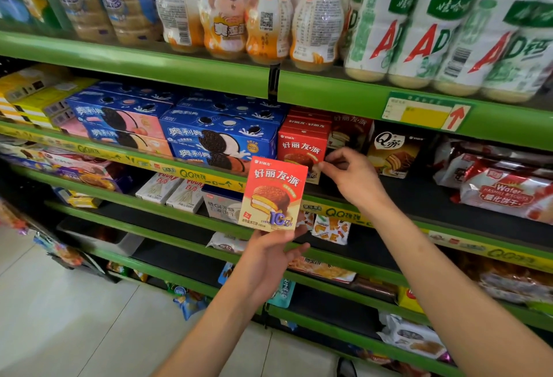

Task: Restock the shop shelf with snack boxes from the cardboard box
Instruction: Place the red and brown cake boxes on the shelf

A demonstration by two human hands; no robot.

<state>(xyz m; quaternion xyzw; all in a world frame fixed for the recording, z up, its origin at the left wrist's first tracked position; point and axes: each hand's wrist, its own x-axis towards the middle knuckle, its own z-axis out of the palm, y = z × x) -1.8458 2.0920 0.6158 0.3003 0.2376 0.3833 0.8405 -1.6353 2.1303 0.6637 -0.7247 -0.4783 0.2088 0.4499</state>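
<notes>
At shelf front, my left hand fingers pinch the red pie box by its bottom edge, upright, held just below the stocked row. Right hand fingers curl loosely at the shelved red boxes, touching the front one's right edge w/ thumb & forefinger. I'd steady that stack, then slide the new box in label-out, flush w/ neighbours on the green shelf.

Red snack box, upright, front face toward the camera.
Held at its bottom edge by the left grip; matching red boxes stand on the shelf, touching the right grip.
</notes>
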